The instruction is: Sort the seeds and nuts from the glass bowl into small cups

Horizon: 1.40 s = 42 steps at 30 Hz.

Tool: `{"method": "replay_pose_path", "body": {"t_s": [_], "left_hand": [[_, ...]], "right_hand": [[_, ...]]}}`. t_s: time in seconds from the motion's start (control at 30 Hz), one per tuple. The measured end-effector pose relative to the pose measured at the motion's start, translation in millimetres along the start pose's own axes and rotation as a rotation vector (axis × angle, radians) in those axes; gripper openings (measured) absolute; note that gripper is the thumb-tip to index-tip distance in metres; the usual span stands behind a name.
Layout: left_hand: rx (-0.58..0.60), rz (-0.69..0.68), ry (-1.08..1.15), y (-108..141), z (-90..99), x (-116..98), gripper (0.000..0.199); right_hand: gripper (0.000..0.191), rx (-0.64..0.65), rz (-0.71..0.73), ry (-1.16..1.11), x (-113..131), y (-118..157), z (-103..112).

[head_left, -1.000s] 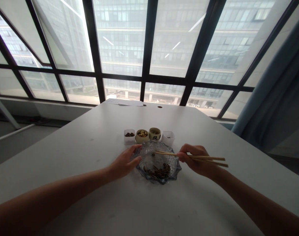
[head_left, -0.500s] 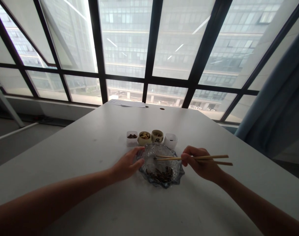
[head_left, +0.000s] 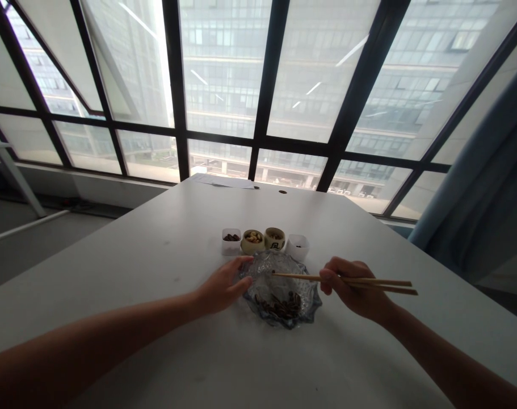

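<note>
A clear glass bowl with a wavy rim (head_left: 311, 309) stands on the white table, with dark striped seeds (head_left: 279, 307) heaped in its near part. At its left rim is my left hand (head_left: 222, 288), thumb and fingers spread apart and seemingly touching the glass. My right hand (head_left: 354, 287), to the right of the bowl, is closed around a pair of wooden chopsticks (head_left: 386, 282). Their tips reach left over the bowl's middle, close together. A small dark bit (head_left: 273, 272) shows at the tips, too small to name with certainty.
Behind the bowl stand, left to right, a white cup of dark pieces (head_left: 231, 249), a yellowish cup of nut-like pieces (head_left: 252, 248), a yellowish cup with a black character (head_left: 276, 245) and a white cup with little in it (head_left: 298, 250). Papers (head_left: 222, 181) lie at the table's far edge.
My right hand and the chopsticks have shifted slightly right, and the tips look closer together. The left hand stays at the bowl's rim. The whole view has shifted a little.
</note>
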State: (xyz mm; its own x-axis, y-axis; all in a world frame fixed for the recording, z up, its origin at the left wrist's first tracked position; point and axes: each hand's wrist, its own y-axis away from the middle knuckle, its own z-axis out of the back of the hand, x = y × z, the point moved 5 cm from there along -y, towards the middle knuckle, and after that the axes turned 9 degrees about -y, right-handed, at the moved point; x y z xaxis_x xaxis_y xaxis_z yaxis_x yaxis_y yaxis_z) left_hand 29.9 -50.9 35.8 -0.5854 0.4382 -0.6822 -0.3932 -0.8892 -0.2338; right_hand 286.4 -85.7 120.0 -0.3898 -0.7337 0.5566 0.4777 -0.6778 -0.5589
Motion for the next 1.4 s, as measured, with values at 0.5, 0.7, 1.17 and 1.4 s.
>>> {"method": "replay_pose_path", "body": {"t_s": [0.5,0.7,1.17,1.4], "left_hand": [[-0.015,-0.012,-0.007,-1.0,-1.5,2.5,0.053],[-0.038,-0.015,-0.007,-1.1,-1.2,4.2,0.051],[-0.034,-0.031,-0.021,-1.8,-5.1,8.9,0.051],[-0.049,-0.039,-0.032,-2.4,-4.1,8.5,0.049]], "right_hand": [[0.047,-0.445,-0.152,0.361,-46.0,5.9,45.1],[0.044,-0.527,-0.178,0.153,-41.9,8.9,48.3],[0.058,0.043,-0.437,-0.379,-9.8,1.1,14.7],[0.049,0.151,-0.332,-0.333,-5.5,1.1,-1.7]]}}
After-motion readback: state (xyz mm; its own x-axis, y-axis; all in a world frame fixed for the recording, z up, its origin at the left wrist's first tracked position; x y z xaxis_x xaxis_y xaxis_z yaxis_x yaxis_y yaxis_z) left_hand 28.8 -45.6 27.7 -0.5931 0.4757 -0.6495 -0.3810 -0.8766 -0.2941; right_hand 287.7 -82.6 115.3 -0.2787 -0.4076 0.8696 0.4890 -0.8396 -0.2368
